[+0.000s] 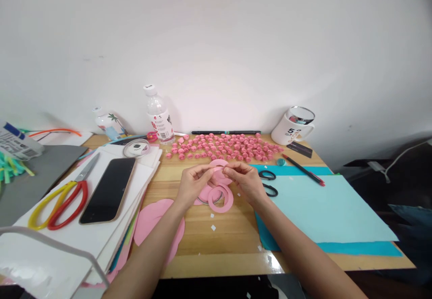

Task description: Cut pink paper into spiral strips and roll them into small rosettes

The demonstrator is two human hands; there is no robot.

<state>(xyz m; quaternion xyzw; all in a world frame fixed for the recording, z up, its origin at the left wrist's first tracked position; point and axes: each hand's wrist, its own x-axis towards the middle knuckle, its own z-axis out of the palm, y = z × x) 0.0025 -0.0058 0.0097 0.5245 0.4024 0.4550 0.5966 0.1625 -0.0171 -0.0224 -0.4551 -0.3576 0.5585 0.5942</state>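
Fingertips pinched, my left hand [195,182] and my right hand [245,182] meet over the middle of the wooden table. Between them is a piece of pink paper [220,175], its exact shape partly covered by my fingers. Just below lies a flat pink paper ring [220,210], overlapping a round item with a grey rim that is partly hidden. Black-handled scissors [271,191] are beside my right wrist, their blades out of sight. Under and beside my left forearm rest several pink paper circles [151,222].
Many small pink rolled paper pieces [232,148] spread along the back. On the left are a phone [108,192], red-and-yellow scissors [64,200] and a water bottle [158,116]. A mug [286,128], a pen [303,170] and light-blue paper sheets [324,213] occupy the right.
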